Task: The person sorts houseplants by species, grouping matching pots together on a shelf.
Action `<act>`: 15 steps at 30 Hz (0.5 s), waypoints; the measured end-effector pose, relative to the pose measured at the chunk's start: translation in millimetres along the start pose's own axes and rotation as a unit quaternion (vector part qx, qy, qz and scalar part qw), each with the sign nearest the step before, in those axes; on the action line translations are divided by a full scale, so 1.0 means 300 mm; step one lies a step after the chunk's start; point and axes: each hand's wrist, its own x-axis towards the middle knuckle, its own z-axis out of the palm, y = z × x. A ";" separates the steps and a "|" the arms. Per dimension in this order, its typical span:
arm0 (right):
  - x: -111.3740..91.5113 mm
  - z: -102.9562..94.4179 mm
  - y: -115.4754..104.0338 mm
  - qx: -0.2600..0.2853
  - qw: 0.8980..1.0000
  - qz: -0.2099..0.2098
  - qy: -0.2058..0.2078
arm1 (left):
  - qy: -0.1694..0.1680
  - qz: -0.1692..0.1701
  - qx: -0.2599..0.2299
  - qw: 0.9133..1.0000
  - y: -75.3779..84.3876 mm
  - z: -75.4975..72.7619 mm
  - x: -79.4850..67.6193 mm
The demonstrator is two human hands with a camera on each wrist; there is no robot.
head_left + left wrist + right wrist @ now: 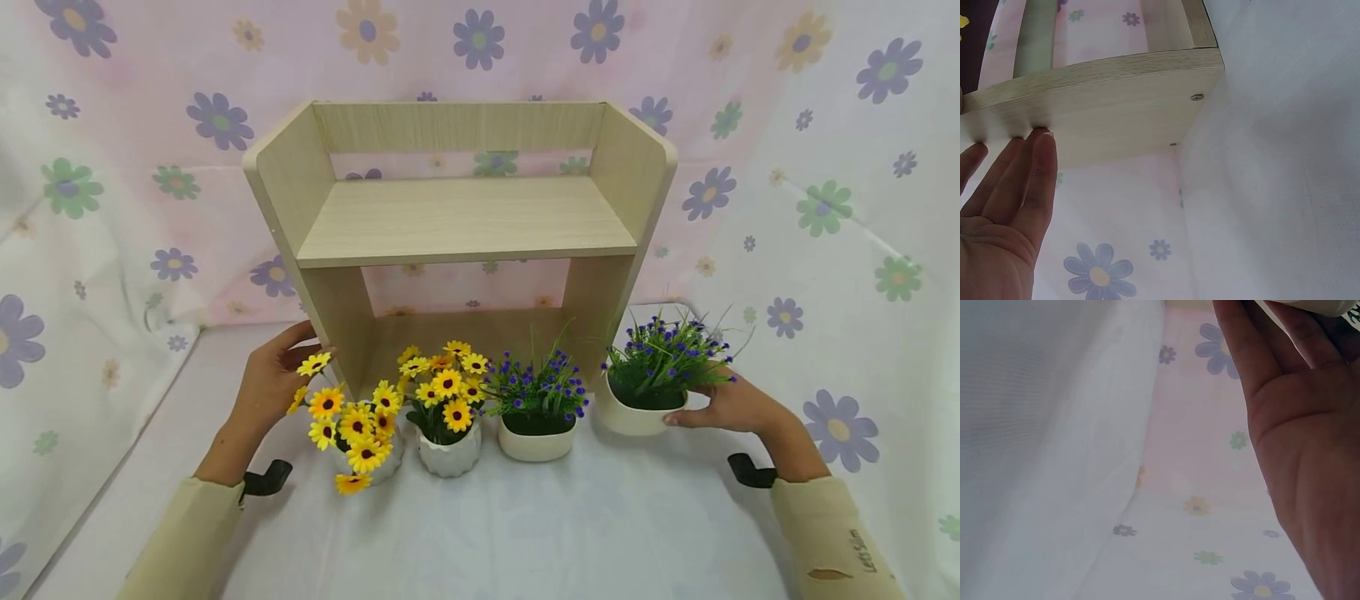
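Note:
A two-tier pale wooden shelf (465, 221) stands at the middle of the head view. At its left side panel, my left hand (279, 371) holds the front edge, with extended fingers (1041, 169) against the panel's outer face in the left wrist view. On the right, my right hand (731, 404) grips a cream oval pot (637, 417) of purple artificial flowers (667, 358), thumb on the near side. In the right wrist view the hand (1310, 425) shows its palm, and only the underside of the pot (1329, 305) appears at the top.
Two white pots of yellow artificial sunflowers (356, 425) (446, 392) stand before the shelf. Beside them is another cream pot (536, 442) with purple flowers. A white cloth (525, 533) covers the table; a flower-print curtain (750, 167) hangs behind.

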 end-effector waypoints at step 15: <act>-0.017 -0.047 -0.081 0.096 0.993 -0.058 0.046 | 0.006 0.002 0.004 1.000 0.000 -0.003 0.003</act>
